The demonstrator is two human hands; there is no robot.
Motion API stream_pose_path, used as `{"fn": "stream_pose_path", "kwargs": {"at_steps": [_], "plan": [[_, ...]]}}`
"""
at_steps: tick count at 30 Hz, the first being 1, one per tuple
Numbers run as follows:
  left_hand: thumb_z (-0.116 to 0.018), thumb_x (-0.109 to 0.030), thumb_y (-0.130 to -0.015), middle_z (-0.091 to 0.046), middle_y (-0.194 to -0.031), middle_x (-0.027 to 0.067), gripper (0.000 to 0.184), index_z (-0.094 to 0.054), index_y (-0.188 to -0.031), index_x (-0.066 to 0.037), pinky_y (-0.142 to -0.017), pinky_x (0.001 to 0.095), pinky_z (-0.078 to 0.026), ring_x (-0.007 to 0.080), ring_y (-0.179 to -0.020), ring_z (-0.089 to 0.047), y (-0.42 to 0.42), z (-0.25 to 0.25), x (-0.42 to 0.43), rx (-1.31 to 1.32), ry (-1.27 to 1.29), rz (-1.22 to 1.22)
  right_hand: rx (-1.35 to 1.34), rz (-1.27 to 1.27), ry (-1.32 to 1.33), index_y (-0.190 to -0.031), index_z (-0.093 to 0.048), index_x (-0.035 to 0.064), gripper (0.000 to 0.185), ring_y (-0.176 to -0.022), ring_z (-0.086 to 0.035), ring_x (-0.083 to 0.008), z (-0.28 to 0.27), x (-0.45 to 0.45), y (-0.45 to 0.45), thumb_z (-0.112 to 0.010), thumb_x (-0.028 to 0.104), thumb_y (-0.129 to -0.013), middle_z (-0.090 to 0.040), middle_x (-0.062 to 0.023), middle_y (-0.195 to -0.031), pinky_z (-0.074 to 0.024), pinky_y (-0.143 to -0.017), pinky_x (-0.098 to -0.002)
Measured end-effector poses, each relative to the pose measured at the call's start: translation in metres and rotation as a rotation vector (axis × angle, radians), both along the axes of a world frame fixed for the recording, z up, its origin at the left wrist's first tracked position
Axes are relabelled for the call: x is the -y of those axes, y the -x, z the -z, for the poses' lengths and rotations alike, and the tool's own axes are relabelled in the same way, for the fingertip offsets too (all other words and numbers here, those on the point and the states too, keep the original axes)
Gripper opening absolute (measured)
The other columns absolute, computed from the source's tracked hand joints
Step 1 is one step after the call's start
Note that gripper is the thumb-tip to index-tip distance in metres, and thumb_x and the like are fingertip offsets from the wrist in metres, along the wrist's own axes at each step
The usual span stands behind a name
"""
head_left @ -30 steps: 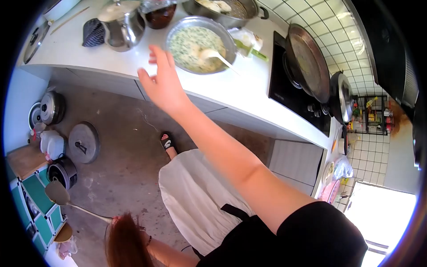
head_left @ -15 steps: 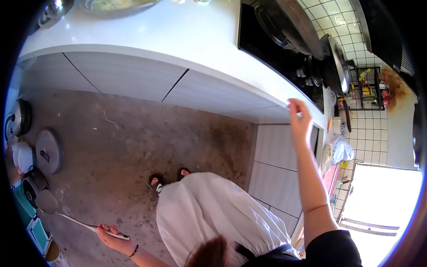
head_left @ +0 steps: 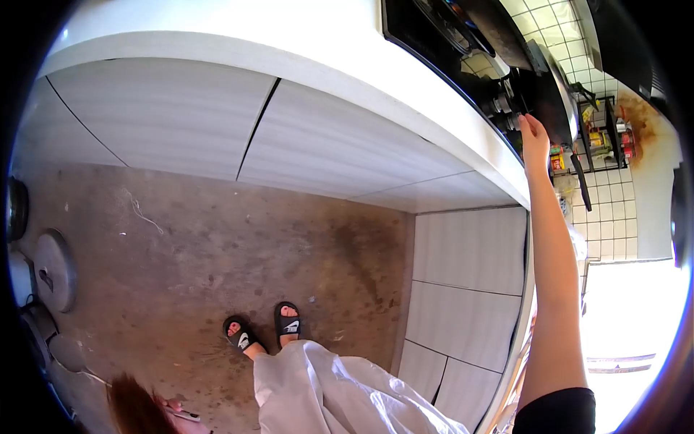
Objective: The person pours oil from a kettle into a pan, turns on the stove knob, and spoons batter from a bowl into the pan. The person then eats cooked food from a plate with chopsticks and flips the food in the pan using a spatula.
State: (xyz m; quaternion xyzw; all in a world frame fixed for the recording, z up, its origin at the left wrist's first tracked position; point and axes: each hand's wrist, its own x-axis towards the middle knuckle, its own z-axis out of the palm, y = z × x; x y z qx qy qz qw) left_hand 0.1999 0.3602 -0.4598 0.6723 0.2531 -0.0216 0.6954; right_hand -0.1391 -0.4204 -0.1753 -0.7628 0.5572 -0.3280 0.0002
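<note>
My right hand (head_left: 534,145) reaches over the cooktop's front edge. Its fingers are pinched together at a stove knob (head_left: 513,121), partly covering it. Another stove knob (head_left: 500,103) sits just beyond. Down at the lower left, my left hand (head_left: 177,412) is closed around the handle of a long ladle (head_left: 66,353), whose rounded head points away to the left. Hair hides part of the handle and some of the hand. On the black cooktop (head_left: 426,54) stand a tilted dark wok (head_left: 499,32) and, behind the knobs, a dark pan (head_left: 553,101).
A white counter (head_left: 253,22) runs above grey cabinets (head_left: 347,137). A wire rack (head_left: 603,137) with bottles hangs on the tiled wall. A round metal lid (head_left: 56,271) rests at the left of the floor. My sandalled feet (head_left: 285,322) stand on the brown floor (head_left: 217,239).
My right hand has moved from the counter edge up to the stove knob. My left hand, still holding the ladle, has dropped lower in view. The view has shifted.
</note>
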Motion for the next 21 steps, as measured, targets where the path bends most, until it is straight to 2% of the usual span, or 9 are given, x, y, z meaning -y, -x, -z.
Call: {"fn": "stream_pose_path", "kwargs": {"at_steps": [6, 7, 8, 10, 13, 16, 19, 21], "plan": [[-0.052, -0.027, -0.094, -0.046, -0.075, -0.0009, 0.024, -0.053, -0.097, -0.004, -0.051, 0.0219, -0.034, 0.0081, -0.059, -0.040, 0.024, 0.025, 0.022, 0.024, -0.026, -0.033, 0.032, 0.035, -0.111, -0.120, -0.055, -0.0046, 0.061, -0.095, -0.059, -0.0163, 0.012, 0.024, -0.003, -0.069, 0.040, -0.080, -0.064, -0.0116, -0.105, -0.0425, -0.087, -0.0263], [-0.052, -0.026, -0.094, -0.045, -0.074, -0.0010, 0.023, -0.053, -0.098, -0.003, -0.050, 0.0204, -0.034, 0.0073, -0.057, -0.040, 0.030, -0.017, 0.050, 0.003, 0.026, 0.158, 0.050, 0.026, -0.138, -0.120, -0.055, -0.0053, 0.063, -0.100, -0.058, -0.0171, 0.013, 0.024, -0.005, -0.069, 0.040, -0.079, -0.063, -0.0131, -0.110, -0.0416, -0.089, -0.0265], [-0.051, -0.024, -0.095, -0.044, -0.073, -0.0008, 0.022, -0.053, -0.099, -0.002, -0.049, 0.0199, -0.032, 0.0064, -0.054, -0.038, 0.037, -0.049, 0.090, -0.013, -0.007, 0.095, 0.063, 0.021, -0.153, -0.120, -0.055, -0.0057, 0.063, -0.102, -0.058, -0.0176, 0.014, 0.025, -0.004, -0.069, 0.040, -0.079, -0.062, -0.0137, -0.111, -0.0412, -0.090, -0.0265], [-0.055, -0.025, -0.090, -0.048, -0.067, 0.0046, 0.018, -0.050, -0.094, -0.008, -0.037, 0.0248, -0.035, 0.0127, -0.046, -0.043, 0.037, -0.068, 0.101, -0.091, -0.178, 0.156, 0.093, 0.002, -0.185, -0.120, -0.054, -0.0064, 0.063, -0.105, -0.057, -0.0186, 0.018, 0.026, -0.010, -0.069, 0.040, -0.079, -0.061, -0.0148, -0.114, -0.0404, -0.092, -0.0267], [-0.055, -0.024, -0.090, -0.049, -0.068, 0.0049, 0.018, -0.051, -0.093, -0.007, -0.036, 0.0247, -0.034, 0.0128, -0.046, -0.043, 0.038, -0.071, 0.105, -0.090, -0.160, 0.164, 0.098, 0.020, -0.184, -0.120, -0.054, -0.0078, 0.063, -0.106, -0.057, -0.0197, 0.020, 0.019, -0.020, -0.069, 0.038, -0.080, -0.061, -0.0162, -0.114, -0.0398, -0.093, -0.0269], [-0.054, -0.026, -0.091, -0.048, -0.068, 0.0046, 0.019, -0.050, -0.093, -0.007, -0.038, 0.0254, -0.035, 0.0125, -0.047, -0.043, 0.038, -0.069, 0.103, -0.090, -0.162, 0.167, 0.134, 0.023, -0.169, -0.120, -0.053, -0.0080, 0.062, -0.104, -0.058, -0.0202, 0.022, 0.021, -0.023, -0.069, 0.036, -0.080, -0.061, -0.0159, -0.113, -0.0404, -0.092, -0.0275], [-0.056, -0.020, -0.090, -0.053, -0.071, 0.0057, 0.016, -0.053, -0.094, -0.005, -0.044, 0.0272, -0.039, 0.0154, -0.050, -0.047, 0.037, -0.068, 0.101, -0.090, -0.094, 0.119, 0.137, 0.024, -0.146, -0.118, -0.056, -0.0079, 0.059, -0.102, -0.059, -0.0205, 0.023, 0.022, -0.027, -0.069, 0.036, -0.080, -0.063, -0.0160, -0.112, -0.0407, -0.091, -0.0282], [-0.052, -0.021, -0.093, -0.052, -0.077, 0.0036, 0.021, -0.053, -0.100, -0.001, -0.053, 0.0222, -0.040, 0.0109, -0.059, -0.047, 0.029, -0.022, 0.041, -0.090, 0.064, 0.252, 0.102, 0.044, -0.135, -0.116, -0.057, -0.0080, 0.058, -0.101, -0.059, -0.0204, 0.022, 0.023, -0.027, -0.070, 0.036, -0.080, -0.063, -0.0161, -0.110, -0.0408, -0.091, -0.0284]]}}
